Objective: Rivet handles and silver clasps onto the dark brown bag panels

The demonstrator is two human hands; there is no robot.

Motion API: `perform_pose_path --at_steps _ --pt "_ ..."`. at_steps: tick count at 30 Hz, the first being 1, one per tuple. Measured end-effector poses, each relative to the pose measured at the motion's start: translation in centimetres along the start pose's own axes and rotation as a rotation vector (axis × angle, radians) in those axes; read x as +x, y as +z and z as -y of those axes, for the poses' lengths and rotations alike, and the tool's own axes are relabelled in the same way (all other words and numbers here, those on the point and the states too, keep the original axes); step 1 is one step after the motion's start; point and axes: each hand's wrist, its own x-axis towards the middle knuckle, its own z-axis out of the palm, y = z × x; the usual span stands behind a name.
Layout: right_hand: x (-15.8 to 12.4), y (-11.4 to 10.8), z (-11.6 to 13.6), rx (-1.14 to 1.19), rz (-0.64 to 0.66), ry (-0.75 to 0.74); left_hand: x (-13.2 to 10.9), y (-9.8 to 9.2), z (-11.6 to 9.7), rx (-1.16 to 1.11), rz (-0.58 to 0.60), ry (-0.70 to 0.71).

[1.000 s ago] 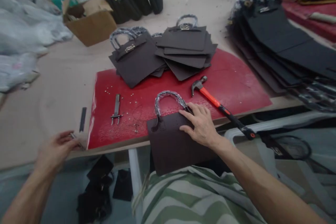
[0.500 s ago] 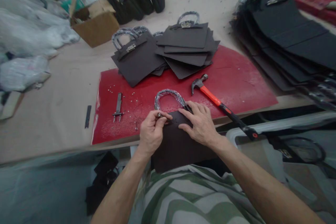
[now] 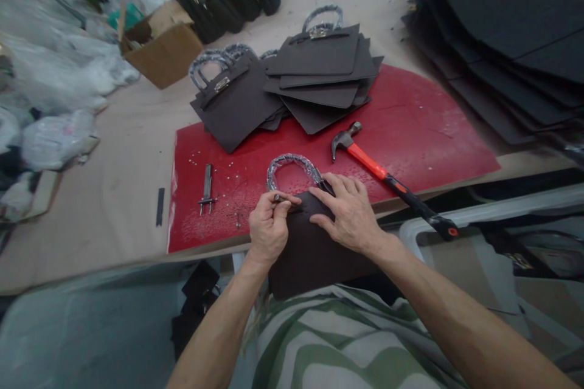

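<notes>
In front of me a dark brown bag panel [image 3: 314,261] lies over the table's front edge, its lower end near my lap. Its curved handle [image 3: 292,159] is wrapped in clear plastic. My left hand [image 3: 269,228] pinches a thin metal rod tool [image 3: 277,197], held low against the panel's upper part; its tip is too small to make out. Flat on the panel's top right lies my right hand [image 3: 349,213], thumb and fingers apart, by the handle's base. A claw hammer [image 3: 365,161] with an orange and black grip rests to the right.
Under the work is a red board [image 3: 433,121], with a two-pronged metal tool [image 3: 208,191] and small bits on its left. Behind lie stacked bag panels [image 3: 314,61]. A cardboard box [image 3: 162,51] stands back left; a larger dark stack [image 3: 497,42] is at right.
The view has shifted slightly, so the table things sit a little differently in the picture. Both hands keep nearly the same place on the panel.
</notes>
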Motion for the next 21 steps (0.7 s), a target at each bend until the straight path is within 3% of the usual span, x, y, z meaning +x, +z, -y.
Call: perform_pose_path --at_steps 5,10,14,17,19,21 --pt "0.0 0.0 -0.1 0.012 -0.001 -0.002 -0.2 0.1 0.4 0.100 0.003 0.041" --pt "-0.1 0.1 -0.1 0.014 0.001 0.008 -1.0 0.5 0.9 0.214 -0.003 0.206" --pt "-0.1 -0.2 -0.1 0.080 0.009 -0.014 -0.9 0.8 1.0 0.225 -0.049 0.212" --pt "-0.3 -1.4 -1.0 0.172 -0.111 -0.020 -0.7 0.8 1.1 0.252 -0.054 0.237" --pt "-0.5 -2.8 -2.1 0.154 -0.242 0.043 -0.7 0.8 1.2 0.284 -0.034 0.279" --pt "-0.8 -4.2 -3.6 0.049 -0.292 0.142 -0.6 0.9 1.5 0.305 -0.023 0.321"
